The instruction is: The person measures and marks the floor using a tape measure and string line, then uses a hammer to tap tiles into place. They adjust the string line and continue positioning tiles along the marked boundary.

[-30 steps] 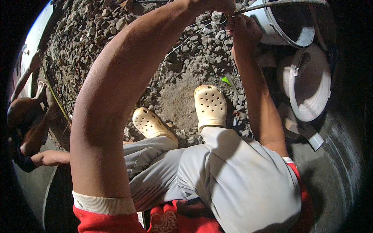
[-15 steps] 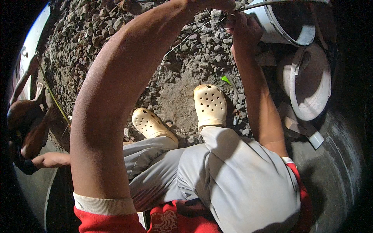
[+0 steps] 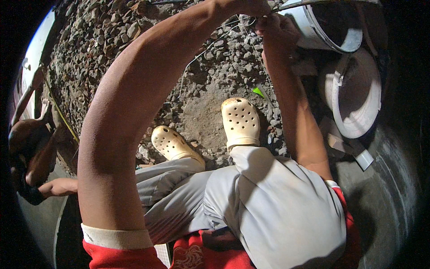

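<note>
My left hand [image 3: 255,7] is at the upper edge, partly cut off and in shadow, its fingers curled closed. Just below and right of it, my right hand [image 3: 282,32] has bent fingers pressed together close to the left one. What either hand grips is too small and dark to make out. A thin pale wire [image 3: 207,50] curves up from the gravel toward both hands. From beside them a thin dark rod [image 3: 322,3] extends right, above a white bucket [image 3: 305,28] lying tilted on its side, mouth facing right.
Gravel [image 3: 107,42] covers the ground around my cream clogs [image 3: 241,120]. At right lies a round white lid-like piece [image 3: 357,94], near a small pale block [image 3: 363,159]. A green scrap [image 3: 258,92] rests on the stones. Another person [image 3: 33,143] crouches at far left.
My hands stay together near the upper edge; the right hand and forearm have shifted slightly left. My left forearm has also drifted a little left. The person at left has moved slightly.
</note>
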### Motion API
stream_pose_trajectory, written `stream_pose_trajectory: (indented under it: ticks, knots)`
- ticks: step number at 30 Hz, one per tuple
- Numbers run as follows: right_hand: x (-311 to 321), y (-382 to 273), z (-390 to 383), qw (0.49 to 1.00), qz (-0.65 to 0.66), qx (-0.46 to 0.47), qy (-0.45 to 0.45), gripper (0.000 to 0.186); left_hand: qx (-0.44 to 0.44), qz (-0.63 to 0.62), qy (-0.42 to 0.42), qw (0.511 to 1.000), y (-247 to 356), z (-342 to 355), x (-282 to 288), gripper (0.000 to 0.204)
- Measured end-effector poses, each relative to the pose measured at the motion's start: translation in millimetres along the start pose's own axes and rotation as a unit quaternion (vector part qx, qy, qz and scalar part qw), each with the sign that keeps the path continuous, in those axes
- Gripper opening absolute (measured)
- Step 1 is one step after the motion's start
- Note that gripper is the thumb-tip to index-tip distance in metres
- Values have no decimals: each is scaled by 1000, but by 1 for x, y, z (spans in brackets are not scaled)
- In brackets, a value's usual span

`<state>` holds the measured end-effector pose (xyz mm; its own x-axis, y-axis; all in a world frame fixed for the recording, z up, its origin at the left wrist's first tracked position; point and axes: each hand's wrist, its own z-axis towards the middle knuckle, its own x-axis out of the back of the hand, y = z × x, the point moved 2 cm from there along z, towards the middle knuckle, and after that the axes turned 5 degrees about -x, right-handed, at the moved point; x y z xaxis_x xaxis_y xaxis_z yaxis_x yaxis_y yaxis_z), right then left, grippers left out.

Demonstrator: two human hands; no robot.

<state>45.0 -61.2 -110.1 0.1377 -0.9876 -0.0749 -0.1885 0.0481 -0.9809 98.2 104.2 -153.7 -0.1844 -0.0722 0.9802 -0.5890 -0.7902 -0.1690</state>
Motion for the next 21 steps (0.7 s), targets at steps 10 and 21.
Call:
stream_pose_trajectory:
  ticks: [10, 21]
  knots:
    - [-7, 11, 5, 965, -191, 180, 16, 20, 9, -26, -25, 999, 2, 3, -19, 14]
    - [8, 19, 1, 994, 104, -28, -34, 16, 155, -456, -6, 876, -19, -11, 22, 18]
